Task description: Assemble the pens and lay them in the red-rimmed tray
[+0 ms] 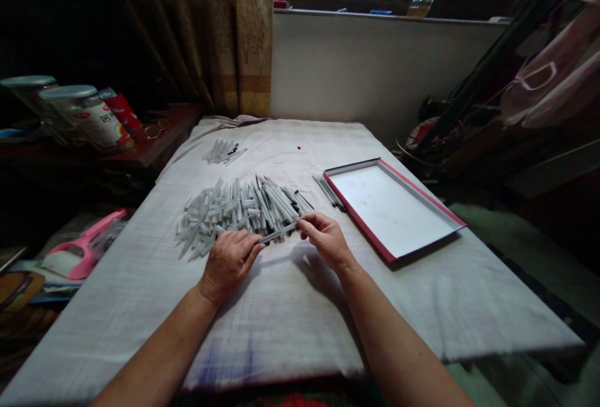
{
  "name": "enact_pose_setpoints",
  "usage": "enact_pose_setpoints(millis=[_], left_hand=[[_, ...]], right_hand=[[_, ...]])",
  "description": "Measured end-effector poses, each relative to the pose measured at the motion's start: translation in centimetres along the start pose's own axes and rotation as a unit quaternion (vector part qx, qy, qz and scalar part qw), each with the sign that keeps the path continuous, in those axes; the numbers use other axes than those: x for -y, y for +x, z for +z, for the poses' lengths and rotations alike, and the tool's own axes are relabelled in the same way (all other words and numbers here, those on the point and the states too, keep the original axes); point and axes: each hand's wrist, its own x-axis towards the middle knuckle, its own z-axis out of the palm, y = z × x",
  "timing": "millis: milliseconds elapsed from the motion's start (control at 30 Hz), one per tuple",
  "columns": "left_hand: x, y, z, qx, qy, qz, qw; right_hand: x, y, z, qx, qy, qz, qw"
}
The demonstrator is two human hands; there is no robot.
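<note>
Both of my hands hold one slim pen with a pale, see-through barrel, level above the tablecloth. My left hand is closed on its left end, and my right hand pinches the other end between thumb and fingertips. Just beyond my hands lies a large heap of pale pen parts, mixed with some black pieces. Several pens with dark ends lie in a row to the right of the heap. A smaller pile of pale pen parts lies farther back on the left.
On the right side of the cloth-covered table stands a shallow red-edged box lid with a white inside. A tiny red piece lies near the back. Lidded jars and a pink tape dispenser are off to the left.
</note>
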Motion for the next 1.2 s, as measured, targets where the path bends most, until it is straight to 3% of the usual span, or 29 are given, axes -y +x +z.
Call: enact_pose_setpoints(millis=[300,500,633,967,1200], left_hand=[[0.2,-0.2,0.2,0.044,-0.016,-0.022,0.999],[0.4,-0.4,0.4,0.044,-0.023,-0.019,0.999],[0.3,-0.4,0.5,0.041,-0.015,-0.013,0.999],[0.0,0.1,0.2,0.075,-0.097,0.007,0.992],[0.2,0.0,0.2,0.008,-0.069,0.004,0.998]], right_hand=[[-0.3,0.0,-0.3,0.010,-0.023,-0.001,1.000],[-0.6,0.1,-0.8,0.046,-0.008,-0.005,0.999],[-0.8,0.2,-0.8,0.025,-0.027,0.006,0.999],[0.0,0.0,-1.9,0.042,-0.050,-0.053,0.996],[-0.2,0.3,-2.0,-0.003,-0.040,-0.017,0.999]])
